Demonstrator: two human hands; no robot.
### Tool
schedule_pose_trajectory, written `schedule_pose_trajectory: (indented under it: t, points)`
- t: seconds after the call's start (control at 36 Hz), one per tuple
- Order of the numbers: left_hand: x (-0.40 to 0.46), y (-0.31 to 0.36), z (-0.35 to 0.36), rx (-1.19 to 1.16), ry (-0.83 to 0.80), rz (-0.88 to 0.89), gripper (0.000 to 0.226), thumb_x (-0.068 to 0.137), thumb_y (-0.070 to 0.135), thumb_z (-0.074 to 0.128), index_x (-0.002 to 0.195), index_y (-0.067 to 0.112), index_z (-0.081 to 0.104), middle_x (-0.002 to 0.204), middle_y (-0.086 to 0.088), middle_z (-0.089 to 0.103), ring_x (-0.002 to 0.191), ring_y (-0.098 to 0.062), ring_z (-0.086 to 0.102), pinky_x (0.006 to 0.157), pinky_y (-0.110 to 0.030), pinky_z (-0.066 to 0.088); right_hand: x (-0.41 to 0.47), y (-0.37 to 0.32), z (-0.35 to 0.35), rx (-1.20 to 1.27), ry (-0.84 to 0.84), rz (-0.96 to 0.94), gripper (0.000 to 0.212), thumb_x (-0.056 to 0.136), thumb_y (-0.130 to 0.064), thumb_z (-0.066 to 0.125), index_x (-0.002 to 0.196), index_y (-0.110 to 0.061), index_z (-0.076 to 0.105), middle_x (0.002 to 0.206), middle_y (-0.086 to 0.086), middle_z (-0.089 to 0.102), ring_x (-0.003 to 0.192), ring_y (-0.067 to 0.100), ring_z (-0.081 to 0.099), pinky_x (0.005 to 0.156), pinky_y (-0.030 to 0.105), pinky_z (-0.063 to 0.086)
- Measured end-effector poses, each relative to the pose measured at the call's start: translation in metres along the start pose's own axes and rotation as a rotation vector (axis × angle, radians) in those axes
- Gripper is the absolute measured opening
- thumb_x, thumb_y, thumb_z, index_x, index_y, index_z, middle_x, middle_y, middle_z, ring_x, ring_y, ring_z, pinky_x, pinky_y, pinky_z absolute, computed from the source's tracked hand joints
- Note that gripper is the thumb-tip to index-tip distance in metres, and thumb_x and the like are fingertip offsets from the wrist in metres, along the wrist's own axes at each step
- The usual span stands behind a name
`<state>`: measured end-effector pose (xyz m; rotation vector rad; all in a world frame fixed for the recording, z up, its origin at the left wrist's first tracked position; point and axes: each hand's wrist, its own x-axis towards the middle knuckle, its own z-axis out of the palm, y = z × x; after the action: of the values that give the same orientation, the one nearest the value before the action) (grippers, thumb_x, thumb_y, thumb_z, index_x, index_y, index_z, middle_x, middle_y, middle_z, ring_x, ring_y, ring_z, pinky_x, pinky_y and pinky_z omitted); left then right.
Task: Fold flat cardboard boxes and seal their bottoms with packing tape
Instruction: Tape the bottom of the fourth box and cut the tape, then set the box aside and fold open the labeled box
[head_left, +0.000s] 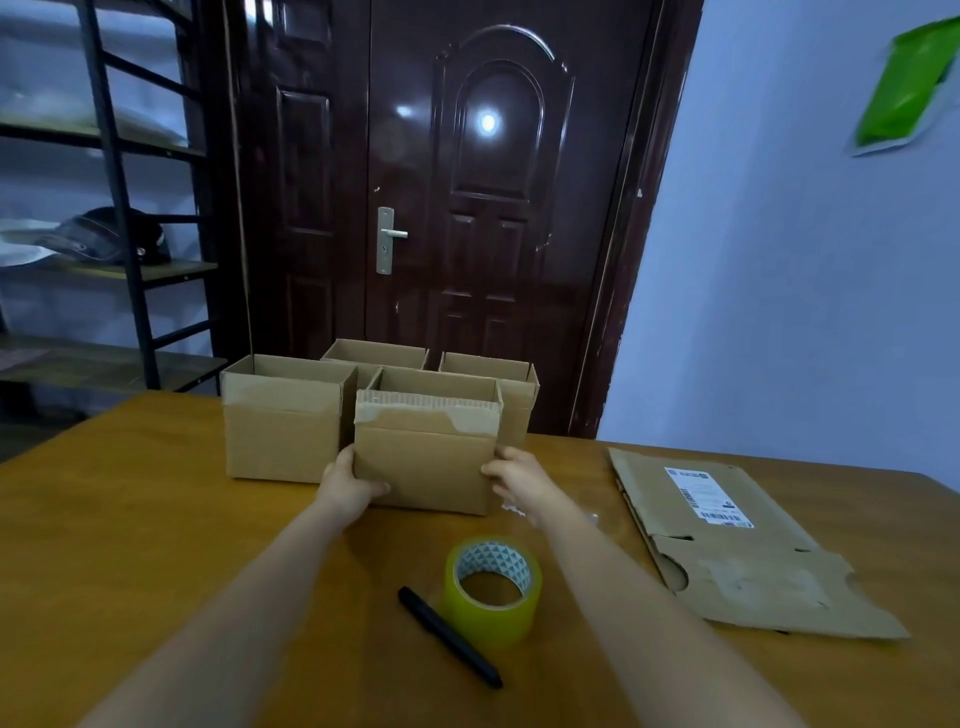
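Hands gripped the nearest brown open-topped cardboard box (423, 457) by its two ends, the left hand (349, 480) curled round its left lower corner and the right hand (514, 475) round its right one. It stood upright on the yellow-brown wooden table (130, 519), mouth up, long axis running left to right, torn tape remnants along its top front edge. Three similar boxes stood close behind it. Nearer the person lay a yellow-green roll of packing tape (492, 592), a black pen (449, 636) just beside it, and flattened cardboard with a white label (737, 551) to the right.
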<state>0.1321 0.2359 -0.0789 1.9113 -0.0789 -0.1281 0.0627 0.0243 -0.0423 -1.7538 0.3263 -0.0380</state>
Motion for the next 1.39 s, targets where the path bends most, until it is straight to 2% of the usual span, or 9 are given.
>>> schedule_pose_trajectory:
  t: [0.36,0.44,0.56,0.61,0.69,0.89,1.11,1.28,1.39]
  points:
    - [0.009,0.003,-0.010,0.072,0.039,-0.058,0.070,0.087,0.013,0.066,0.145,0.005,0.028,0.144,-0.017,0.039,0.130,-0.036,0.040,0.107,-0.046,0.037,0.002,-0.005,0.010,-0.318,-0.055,-0.066,0.058,0.095,-0.008,0.050,0.148,-0.008,0.026,0.147,0.009,0.039,0.134,0.025,0.039,0.102,0.031,0.037]
    - [0.003,0.007,-0.010,0.142,0.091,-0.060,0.057,0.089,0.010,0.062,0.138,0.002,0.035,0.130,-0.020,0.049,0.118,-0.036,0.049,0.093,-0.041,0.044,-0.001,-0.004,0.005,-0.436,-0.011,-0.095,0.062,0.093,-0.011,0.052,0.149,-0.006,0.026,0.150,0.010,0.035,0.136,0.025,0.037,0.107,0.032,0.034]
    - [-0.014,0.009,-0.015,0.417,0.150,-0.057,0.025,0.092,0.013,0.052,0.115,0.003,0.049,0.096,-0.010,0.055,0.082,-0.026,0.056,0.065,-0.034,0.047,-0.007,-0.003,-0.007,-0.634,0.069,-0.145,0.053,0.093,-0.012,0.049,0.144,-0.006,0.035,0.149,0.012,0.035,0.134,0.026,0.038,0.103,0.028,0.034]
    - [-0.023,0.010,-0.015,0.624,0.108,0.006,0.013,0.093,0.016,0.047,0.098,0.009,0.056,0.087,-0.007,0.057,0.076,-0.023,0.057,0.058,-0.031,0.046,-0.009,-0.002,-0.014,-0.676,0.096,-0.158,0.049,0.094,-0.013,0.049,0.141,-0.006,0.041,0.147,0.011,0.038,0.132,0.026,0.039,0.104,0.030,0.035]
    - [-0.038,0.016,-0.009,0.873,0.044,0.122,0.020,0.096,0.022,0.043,0.082,0.014,0.054,0.079,-0.003,0.056,0.076,-0.022,0.059,0.059,-0.030,0.048,-0.013,-0.006,-0.024,-0.699,0.129,-0.170,0.044,0.094,-0.017,0.049,0.137,-0.006,0.046,0.143,0.011,0.044,0.129,0.024,0.043,0.105,0.033,0.036]
    - [-0.060,0.048,0.025,1.094,-0.053,0.373,0.022,0.095,0.027,0.044,0.108,0.013,0.055,0.088,-0.002,0.056,0.084,-0.025,0.060,0.065,-0.032,0.051,-0.035,-0.015,-0.047,-1.006,0.144,-0.220,0.037,0.092,-0.023,0.049,0.125,-0.008,0.054,0.127,0.010,0.055,0.111,0.026,0.054,0.093,0.040,0.048]
    - [-0.081,0.105,0.081,1.201,-0.105,0.565,0.028,0.094,0.031,0.044,0.115,0.014,0.052,0.109,-0.007,0.062,0.098,-0.028,0.060,0.067,-0.033,0.043,-0.063,-0.011,-0.099,-1.172,0.202,-0.181,0.041,0.093,-0.024,0.052,0.131,-0.012,0.050,0.134,0.008,0.050,0.119,0.026,0.052,0.099,0.040,0.045]
    - [-0.099,0.143,0.134,1.242,-0.138,0.696,0.031,0.094,0.033,0.045,0.115,0.012,0.052,0.113,-0.008,0.061,0.103,-0.030,0.059,0.070,-0.035,0.043,-0.088,-0.001,-0.155,-1.124,0.271,-0.088,0.016,0.090,-0.022,0.049,0.100,-0.014,0.057,0.113,0.008,0.061,0.097,0.025,0.057,0.074,0.031,0.044]
    - [-0.109,0.158,0.170,1.233,-0.188,0.730,0.030,0.093,0.033,0.044,0.114,0.013,0.051,0.111,-0.007,0.061,0.099,-0.029,0.060,0.067,-0.035,0.042,-0.108,0.007,-0.194,-1.121,0.317,-0.022,0.035,0.092,-0.023,0.048,0.125,-0.013,0.055,0.123,0.007,0.058,0.108,0.025,0.056,0.082,0.030,0.044]
